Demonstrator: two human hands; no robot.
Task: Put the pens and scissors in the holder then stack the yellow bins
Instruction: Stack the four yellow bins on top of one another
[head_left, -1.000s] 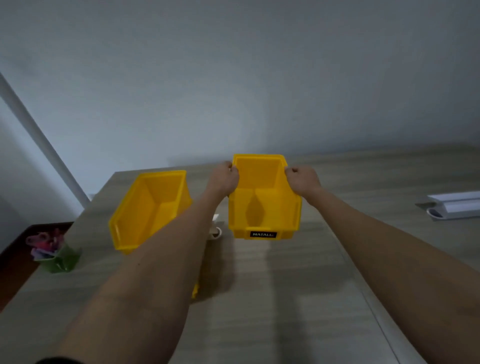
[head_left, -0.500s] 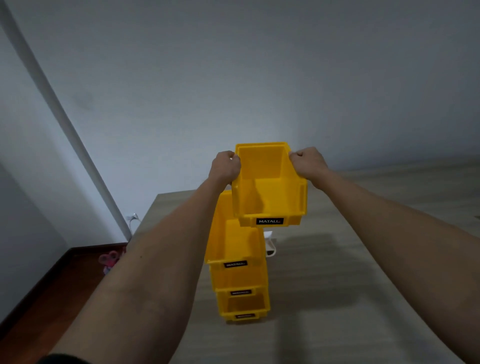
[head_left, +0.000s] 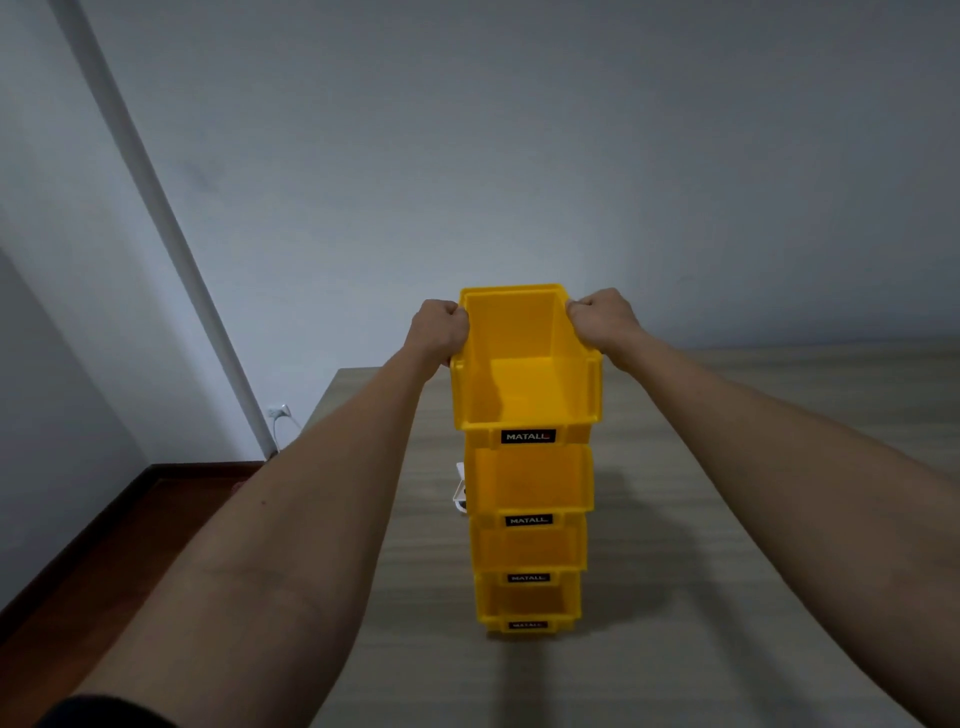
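Observation:
A yellow bin (head_left: 524, 384) with a black MATALL label sits at the top of a tower of yellow bins (head_left: 530, 545) on the wooden table (head_left: 675, 597). My left hand (head_left: 436, 327) grips its left rim and my right hand (head_left: 602, 317) grips its right rim, both near the back corners. Three more yellow bins stand under it, each label facing me. The top bin's base lines up with the bin below; whether it rests fully on it I cannot tell. No pens, scissors or holder are in view.
A small white object (head_left: 460, 491) peeks out behind the left side of the stack. The table's left edge runs close to the tower, with dark floor (head_left: 104, 571) beyond it. A white pipe (head_left: 156, 208) and a wall socket (head_left: 278, 413) stand at the left wall.
I lifted the bin off the table and carried it left over the stack. It now sits lined up above the three stacked bins, lower than half a second ago.

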